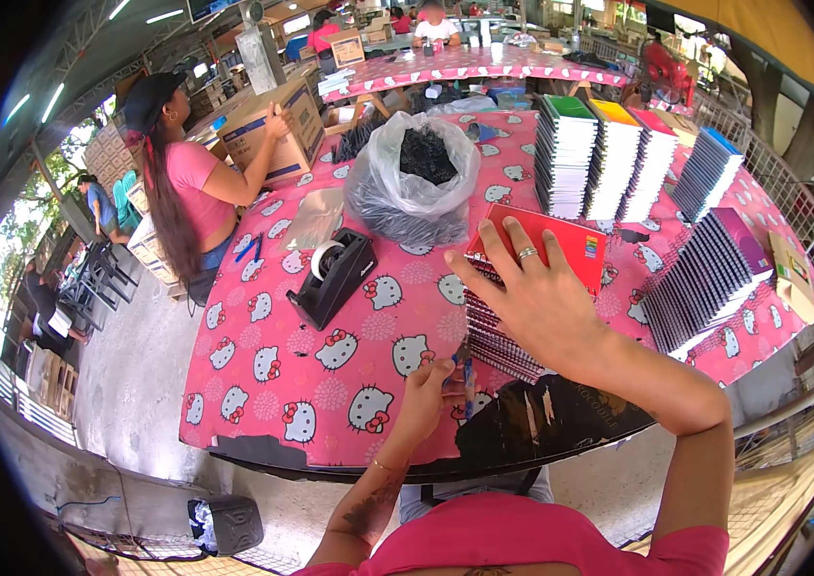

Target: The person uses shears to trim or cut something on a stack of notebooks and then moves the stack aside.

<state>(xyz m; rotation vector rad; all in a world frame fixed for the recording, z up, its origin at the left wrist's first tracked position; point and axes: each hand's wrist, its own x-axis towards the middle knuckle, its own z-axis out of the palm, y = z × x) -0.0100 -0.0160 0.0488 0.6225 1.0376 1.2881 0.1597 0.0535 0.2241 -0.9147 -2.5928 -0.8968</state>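
Observation:
My right hand [541, 288] lies flat on a red-covered notebook [570, 238], the top one of a stack of spiral-bound notebooks [503, 348]. Its fingers are spread, with a ring on one. At the stack's near left corner, my left hand [431, 392] is closed around a small blue-handled tool [466, 376]. The tool's dark tip is close to the spiral bindings; whether it touches them I cannot tell. Left of the stack stands a black tape dispenser [335, 280] with a roll of tape. Beyond that, a clear plastic bag [397, 206] holds dark, stringy pieces.
More notebook stacks [563, 158] stand at the back right, and a purple-covered stack [705, 278] leans at right. Blue-handled pliers [249, 249] lie near the table's left edge. A person in pink [201, 173] handles a cardboard box [277, 130] there. The pink tablecloth [277, 403] is torn in front.

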